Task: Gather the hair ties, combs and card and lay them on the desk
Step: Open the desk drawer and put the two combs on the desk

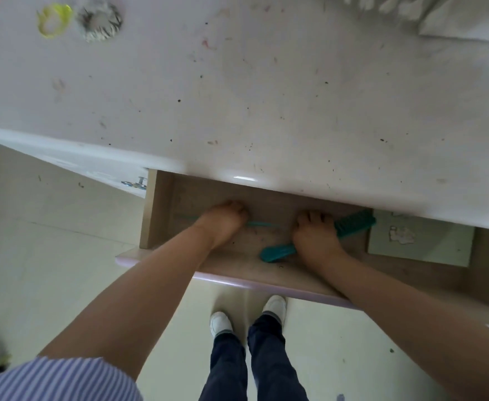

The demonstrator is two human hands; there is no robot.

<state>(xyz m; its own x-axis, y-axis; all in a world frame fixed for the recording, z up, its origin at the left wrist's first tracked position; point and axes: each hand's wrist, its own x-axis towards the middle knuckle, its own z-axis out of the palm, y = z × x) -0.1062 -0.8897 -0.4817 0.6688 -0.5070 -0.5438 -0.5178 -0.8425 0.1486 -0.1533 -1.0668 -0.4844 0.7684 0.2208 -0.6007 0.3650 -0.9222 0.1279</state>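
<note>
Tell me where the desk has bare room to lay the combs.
The desk is bare across its middle and front, right of the yellow tie and grey tie, up to the white cloth at the far right corner. Only the far left corner is crowded.

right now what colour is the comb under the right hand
Teal comb, seen in the head view.
</note>
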